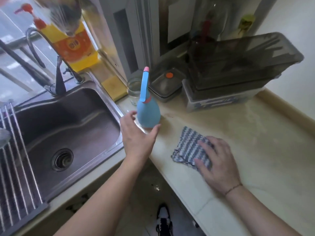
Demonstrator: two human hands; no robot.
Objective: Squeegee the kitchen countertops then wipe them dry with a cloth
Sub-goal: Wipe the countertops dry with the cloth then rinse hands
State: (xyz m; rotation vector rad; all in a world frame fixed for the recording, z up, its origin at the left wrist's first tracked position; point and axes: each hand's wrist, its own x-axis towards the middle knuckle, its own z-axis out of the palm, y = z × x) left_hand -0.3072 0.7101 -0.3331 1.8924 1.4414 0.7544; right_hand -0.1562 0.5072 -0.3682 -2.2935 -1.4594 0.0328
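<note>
**Cloth flat under your right hand, blue bottle at your left**

Hard to read first. The top left corner is blurred: a greyish bristly shape hangs over the yellow soap bottle [75, 46] and you cannot tell what it is. The dark translucent lidded box [242, 65] at the far right hides its contents; only vague shapes show through. Behind it a tall clear vessel is smeared past reading. The roll-up rack [18, 159] is cut off by the left edge. Whether your left hand actually touches the bottle cannot be told; thumb and fingertip lie right at its base.

Your left hand [136, 133] is spread wide, fingers relaxed, cupped round the near side of the blue spray bottle [148, 114], holding nothing firmly. The bottle stands upright on the countertop [238, 133] just right of the steel sink [68, 126], with a glass jar [133, 90] just behind it.

Your right hand [219, 160] lies flat, fingers straight, pressing the cloth [189, 147] onto the countertop. The cloth is a blue-grey and white zigzag knit, folded to a rough square, its right part under your fingers. It lies near the counter's front edge, right of the bottle and apart from it. The cream counter surface looks faintly streaked toward the far right.
</note>
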